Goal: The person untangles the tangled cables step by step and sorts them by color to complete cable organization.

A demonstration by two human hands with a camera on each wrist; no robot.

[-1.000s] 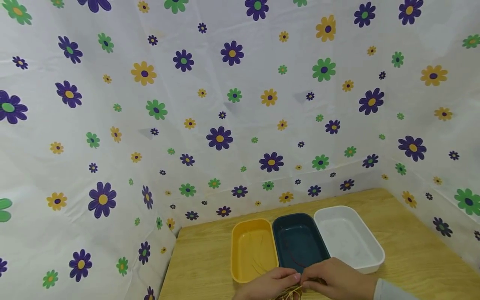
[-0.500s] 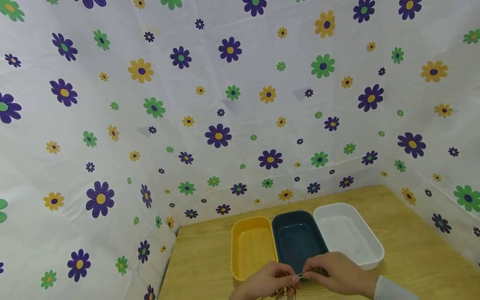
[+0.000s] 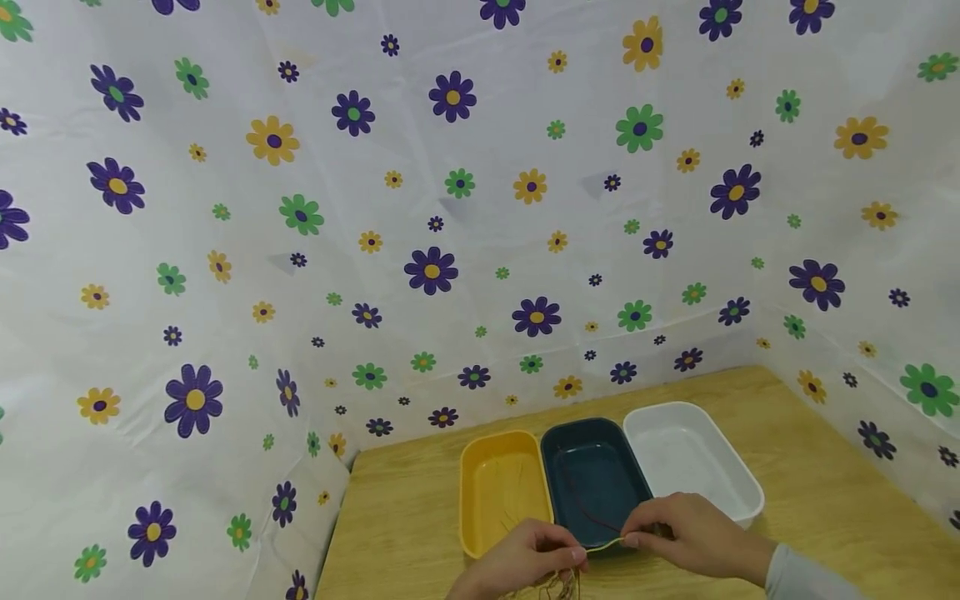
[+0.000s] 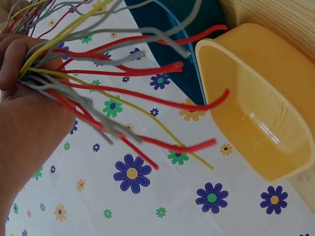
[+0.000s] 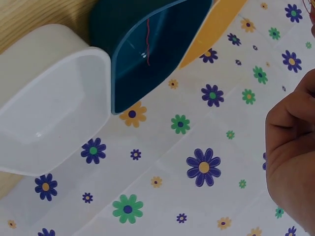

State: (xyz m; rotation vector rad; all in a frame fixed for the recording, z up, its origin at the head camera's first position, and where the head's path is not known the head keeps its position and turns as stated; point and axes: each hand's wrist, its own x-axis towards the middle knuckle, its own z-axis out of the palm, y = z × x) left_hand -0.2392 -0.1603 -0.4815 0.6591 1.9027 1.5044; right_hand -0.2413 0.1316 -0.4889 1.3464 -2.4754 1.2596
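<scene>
My left hand grips a bundle of thin wires in red, grey and yellow, whose loose ends fan out in the left wrist view. Between the two hands a yellow wire stretches across, its other end pinched by the fingers of my right hand. Both hands are over the near side of the trays. In the right wrist view the right hand shows only at the edge, fingers curled, its fingertips out of sight.
Three trays stand side by side: a yellow tray holding a few yellow wires, a dark blue tray with a red wire inside, and a white tray. A flower-printed cloth surrounds the wooden table.
My right hand has moved right, away from the left, and the yellow wire now shows drawn out between them. The left hand has shifted slightly left with the bundle.
</scene>
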